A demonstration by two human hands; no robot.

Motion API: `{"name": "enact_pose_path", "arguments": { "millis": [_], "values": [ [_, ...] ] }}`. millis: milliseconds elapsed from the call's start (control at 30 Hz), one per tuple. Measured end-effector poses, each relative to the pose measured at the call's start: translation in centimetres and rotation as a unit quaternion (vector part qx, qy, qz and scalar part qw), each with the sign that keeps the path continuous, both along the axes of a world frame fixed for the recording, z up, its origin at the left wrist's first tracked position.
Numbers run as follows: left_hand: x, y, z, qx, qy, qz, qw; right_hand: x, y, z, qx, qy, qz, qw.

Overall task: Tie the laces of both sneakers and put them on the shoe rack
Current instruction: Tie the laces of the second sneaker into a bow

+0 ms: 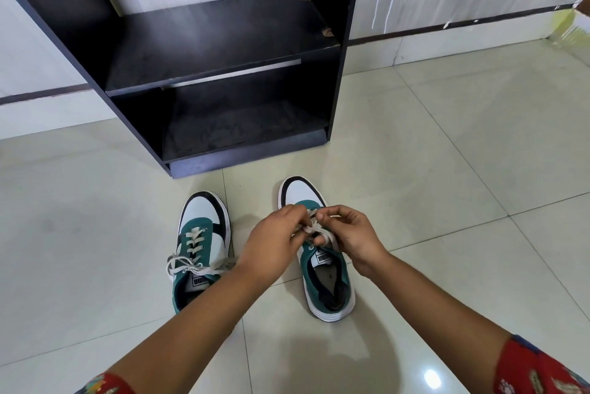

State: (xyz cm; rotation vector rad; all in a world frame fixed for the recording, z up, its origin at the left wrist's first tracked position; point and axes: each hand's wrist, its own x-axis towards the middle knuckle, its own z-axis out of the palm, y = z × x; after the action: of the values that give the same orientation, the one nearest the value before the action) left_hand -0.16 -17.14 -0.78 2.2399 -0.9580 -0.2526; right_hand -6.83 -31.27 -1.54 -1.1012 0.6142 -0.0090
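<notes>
Sleeves (539, 368): red patterned cuffs are showing at my lower frame edge, both forearms reaching forward.
Left hand (273, 242): I am seeing it pinching the laces (311, 224) of the right-side sneaker (322, 269).
Right hand (349, 235): fingers are curling around the same laces, opposite the left hand.
Left-side sneaker (199, 243): standing on the tiled floor (447, 170), its bow (194, 266) lying tied.
Shoe rack (223, 74): dark shelving is standing just beyond both toes; neither sneaker is on it.
</notes>
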Motion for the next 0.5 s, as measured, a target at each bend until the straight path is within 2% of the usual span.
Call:
{"name": "enact_pose_path", "arguments": {
  "millis": [67, 133, 200, 267, 300, 333, 367, 400, 433, 500],
  "values": [
    [0.23, 0.09, -0.32, 0.048, -0.154, -0.071, 0.984, 0.23, -0.16, -0.07, 0.024, 0.036, 0.008, 0.999],
    [0.33, 0.1, -0.54, 0.047, -0.241, -0.111, 0.963, 0.4, -0.4, -0.18, 0.037, 0.066, 0.021, 0.997],
    [0.55, 0.23, -0.45, 0.05, -0.297, -0.148, 0.942, 0.39, -0.51, -0.38, 0.056, 0.075, 0.018, 0.995],
    [0.7, 0.22, -0.08, 0.072, -0.297, -0.156, 0.939, 0.29, -0.57, -0.66, 0.074, 0.066, 0.003, 0.995],
    [0.77, 0.15, -0.35, 0.073, -0.245, -0.139, 0.957, 0.2, -0.54, -0.72, 0.084, 0.058, 0.002, 0.995],
    [0.72, 0.02, -0.5, 0.066, -0.144, -0.108, 0.981, 0.12, -0.51, -0.7, 0.093, 0.052, 0.008, 0.994],
    [0.62, -0.17, -0.56, 0.051, 0.013, -0.069, 0.996, 0.02, -0.5, -0.69, 0.097, 0.05, 0.02, 0.994],
    [0.61, -0.36, -0.54, 0.012, 0.178, -0.024, 0.984, -0.05, -0.47, -0.68, 0.093, 0.051, 0.034, 0.994],
    [0.75, -0.56, -0.41, -0.033, 0.306, 0.028, 0.951, -0.13, -0.42, -0.6, 0.083, 0.05, 0.047, 0.994],
    [1.05, -0.58, -0.29, -0.066, 0.44, 0.108, 0.889, -0.29, -0.3, -0.35, 0.009, 0.029, 0.061, 0.998]
  ]
}}
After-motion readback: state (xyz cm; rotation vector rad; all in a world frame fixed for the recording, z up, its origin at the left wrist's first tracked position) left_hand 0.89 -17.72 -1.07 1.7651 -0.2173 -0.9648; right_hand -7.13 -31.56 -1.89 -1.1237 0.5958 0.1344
